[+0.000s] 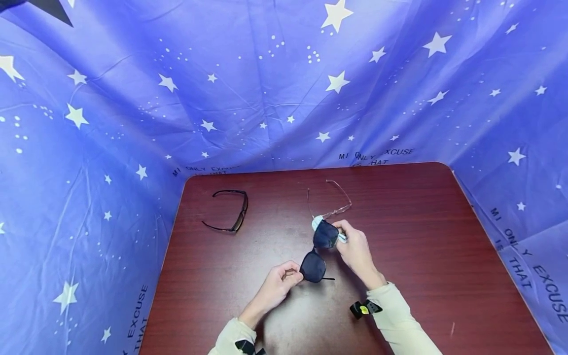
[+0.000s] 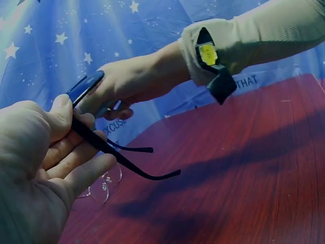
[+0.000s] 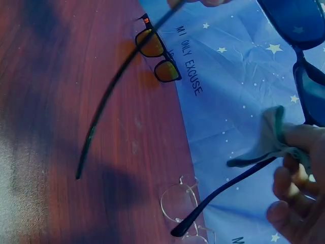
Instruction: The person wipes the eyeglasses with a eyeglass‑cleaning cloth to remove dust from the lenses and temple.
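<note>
A pair of black sunglasses (image 1: 313,267) with dark lenses is held above the table between both hands. My left hand (image 1: 274,288) pinches one end of the frame near the hinge, thumb on one side and fingers on the other. At the far lens, my right hand (image 1: 357,249) grips the frame through a pale green-blue cloth (image 3: 269,137). The cloth bunches around the hinge area, and part of it pokes out past the lens. Both temples (image 2: 137,165) are unfolded, pointing back toward the body.
Thin wire-framed glasses (image 1: 341,209) lie unfolded on the table just beyond the right hand. Black glasses with yellowish lenses (image 1: 241,217) lie at the back left. A blue curtain with stars (image 1: 266,88) surrounds the reddish-brown wooden table (image 1: 412,236).
</note>
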### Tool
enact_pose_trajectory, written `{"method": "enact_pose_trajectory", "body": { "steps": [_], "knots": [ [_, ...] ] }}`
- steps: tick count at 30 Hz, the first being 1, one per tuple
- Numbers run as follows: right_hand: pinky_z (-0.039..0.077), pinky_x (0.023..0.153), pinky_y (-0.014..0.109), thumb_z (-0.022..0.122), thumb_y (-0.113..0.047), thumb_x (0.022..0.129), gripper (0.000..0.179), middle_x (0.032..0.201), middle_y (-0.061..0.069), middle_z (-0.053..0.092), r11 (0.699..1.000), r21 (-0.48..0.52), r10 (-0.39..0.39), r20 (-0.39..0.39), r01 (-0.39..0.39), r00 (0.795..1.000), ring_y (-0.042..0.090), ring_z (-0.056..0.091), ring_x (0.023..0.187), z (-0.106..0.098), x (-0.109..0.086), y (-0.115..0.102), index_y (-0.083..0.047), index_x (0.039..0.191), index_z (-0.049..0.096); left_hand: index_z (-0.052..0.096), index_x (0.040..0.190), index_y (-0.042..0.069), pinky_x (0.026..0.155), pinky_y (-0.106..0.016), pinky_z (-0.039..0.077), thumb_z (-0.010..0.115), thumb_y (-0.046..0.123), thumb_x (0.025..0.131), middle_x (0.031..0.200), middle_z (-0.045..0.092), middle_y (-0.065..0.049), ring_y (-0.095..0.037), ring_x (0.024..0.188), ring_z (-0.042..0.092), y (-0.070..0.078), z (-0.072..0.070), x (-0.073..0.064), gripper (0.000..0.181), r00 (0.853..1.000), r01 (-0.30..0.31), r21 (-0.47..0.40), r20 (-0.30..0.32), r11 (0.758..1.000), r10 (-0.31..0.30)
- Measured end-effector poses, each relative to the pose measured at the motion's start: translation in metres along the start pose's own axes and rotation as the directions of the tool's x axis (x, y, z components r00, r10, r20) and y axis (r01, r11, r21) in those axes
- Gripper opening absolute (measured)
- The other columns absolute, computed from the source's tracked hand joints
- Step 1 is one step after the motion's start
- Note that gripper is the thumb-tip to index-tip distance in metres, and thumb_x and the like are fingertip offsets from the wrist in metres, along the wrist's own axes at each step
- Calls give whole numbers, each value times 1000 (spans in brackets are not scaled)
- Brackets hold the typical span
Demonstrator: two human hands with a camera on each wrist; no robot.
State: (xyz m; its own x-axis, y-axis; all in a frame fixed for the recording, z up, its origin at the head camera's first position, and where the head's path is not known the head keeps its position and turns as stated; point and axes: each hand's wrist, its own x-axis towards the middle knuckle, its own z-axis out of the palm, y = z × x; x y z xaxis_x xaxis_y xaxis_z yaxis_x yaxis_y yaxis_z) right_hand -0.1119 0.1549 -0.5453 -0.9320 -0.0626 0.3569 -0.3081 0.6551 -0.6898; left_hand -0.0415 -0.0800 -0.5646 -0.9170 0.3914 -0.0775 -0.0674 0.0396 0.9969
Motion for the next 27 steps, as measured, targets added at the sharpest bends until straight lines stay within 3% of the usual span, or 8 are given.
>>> {"method": "enact_pose_trajectory", "body": {
  "steps": [2,7,12,18,24,27],
  "knots": [
    [45,58,31,75,13,72,32,73,2,65,1000,18,1,-54,0,999,13,55,65,0,1,0,-7,96,68,60,100,-14,75,-18,51,61,2,99,91,69,-9,2,79,60,0,1,0,16,1000,-4,-2,18,1000,4],
    [44,58,25,77,11,74,28,72,2,67,999,47,25,-110,-20,994,8,55,64,2,0,0,-7,93,67,59,101,-16,76,-17,52,60,0,99,95,70,-22,3,81,62,3,2,0,17,1000,-4,-27,4,1000,5],
    [45,57,27,76,6,79,20,71,3,68,996,40,87,-95,-83,992,9,55,63,3,-5,6,-8,90,66,57,102,-19,74,-15,51,59,-1,99,93,70,-20,4,81,61,6,3,-1,18,999,-44,-62,-20,997,43],
    [41,54,29,81,-13,87,15,70,0,68,987,2,160,-58,-160,985,10,51,60,2,-12,18,-12,89,66,56,103,-21,78,-15,53,58,-3,99,98,68,-37,2,87,64,9,2,-3,19,995,-87,-93,-49,992,83],
    [41,55,27,79,-7,86,14,70,-1,67,994,14,109,-50,-109,993,8,52,61,0,-6,14,-12,90,66,57,102,-19,75,-14,51,59,-2,99,95,67,-33,4,82,61,6,3,-2,18,998,-43,-65,-44,997,40],
    [43,55,26,78,0,81,19,68,-1,66,998,34,56,-61,-54,997,8,52,61,-1,0,5,-11,91,67,56,103,-21,77,-14,52,57,-2,100,98,66,-40,5,83,64,2,6,-2,20,1000,-16,-88,-10,996,15]
  ]
}}
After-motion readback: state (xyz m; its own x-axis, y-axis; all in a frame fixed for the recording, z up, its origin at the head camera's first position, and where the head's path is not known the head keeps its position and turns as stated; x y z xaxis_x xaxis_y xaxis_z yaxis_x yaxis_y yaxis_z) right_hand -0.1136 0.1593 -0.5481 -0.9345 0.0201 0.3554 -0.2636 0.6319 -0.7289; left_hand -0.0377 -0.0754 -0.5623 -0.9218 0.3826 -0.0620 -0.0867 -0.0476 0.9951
